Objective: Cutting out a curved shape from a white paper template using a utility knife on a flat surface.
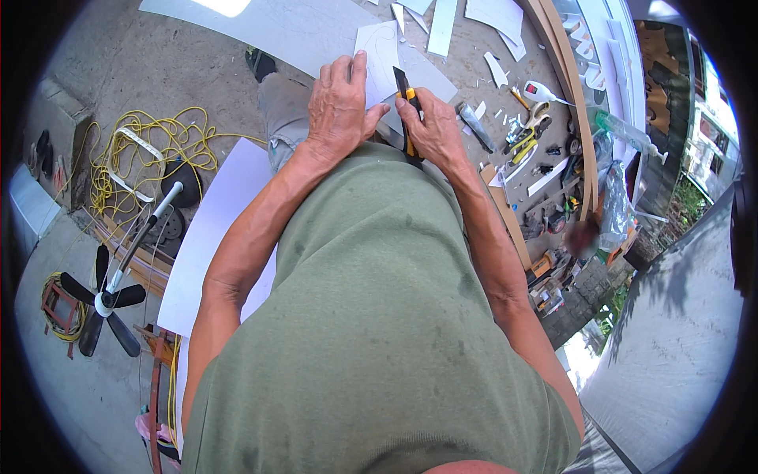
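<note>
A white piece [382, 49] with drawn curves lies at the far centre, under the left hand's fingertips.
The left hand [339, 103] is palm down, fingers extended, thumb out to the right, gripping nothing; the right hand [434, 130], just beside it, is curled round a black-and-yellow utility knife [410, 96], its blade pointing far. Both elbows bend outward; yellow cord [140, 130] lies left.

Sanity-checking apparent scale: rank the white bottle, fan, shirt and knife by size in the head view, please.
1. Shirt, by far; nearness to the camera inflates it
2. Fan
3. Knife, partly covered by the right hand
4. White bottle
</note>
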Tool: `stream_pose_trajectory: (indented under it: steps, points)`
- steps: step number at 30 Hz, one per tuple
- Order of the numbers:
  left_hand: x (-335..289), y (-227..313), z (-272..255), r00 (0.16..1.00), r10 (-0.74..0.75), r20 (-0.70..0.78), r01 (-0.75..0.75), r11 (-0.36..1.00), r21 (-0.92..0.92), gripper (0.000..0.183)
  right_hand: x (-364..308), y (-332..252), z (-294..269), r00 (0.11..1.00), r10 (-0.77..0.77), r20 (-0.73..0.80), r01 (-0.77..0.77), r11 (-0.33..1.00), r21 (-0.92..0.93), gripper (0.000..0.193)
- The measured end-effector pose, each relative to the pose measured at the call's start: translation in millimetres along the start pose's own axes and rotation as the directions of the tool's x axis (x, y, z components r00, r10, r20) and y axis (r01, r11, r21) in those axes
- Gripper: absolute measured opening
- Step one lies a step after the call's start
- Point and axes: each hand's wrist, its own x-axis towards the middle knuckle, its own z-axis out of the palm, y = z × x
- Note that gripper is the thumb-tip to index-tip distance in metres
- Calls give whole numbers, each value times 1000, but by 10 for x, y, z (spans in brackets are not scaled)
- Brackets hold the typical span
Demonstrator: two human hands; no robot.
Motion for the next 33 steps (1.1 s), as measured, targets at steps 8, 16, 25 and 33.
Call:
stream_pose_trajectory:
  steps: [8, 16, 25, 33]
  points:
    - [227, -67, 186, 985, 64, -158, -32, 980, 197, 93, -34, 136, -189, 963, 186, 193, -253, 870, 424, 33]
    - [380, -145, 257, 986, 37, -161, 8, 963, 271, 97, -32, 151, -230, 919, 311, 241, -372, 887, 275, 36]
    - [451, -31, 350, 978, 16, -209, 28, 978, 207, 95, 87, 184, -172, 943, 276, 185, -323, 891, 319, 33]
    - [386, -358, 144, 979, 159, -127, -139, 978, 154, 85, 88, 115, -285, 926, 272, 261, -329, 922, 206, 34]
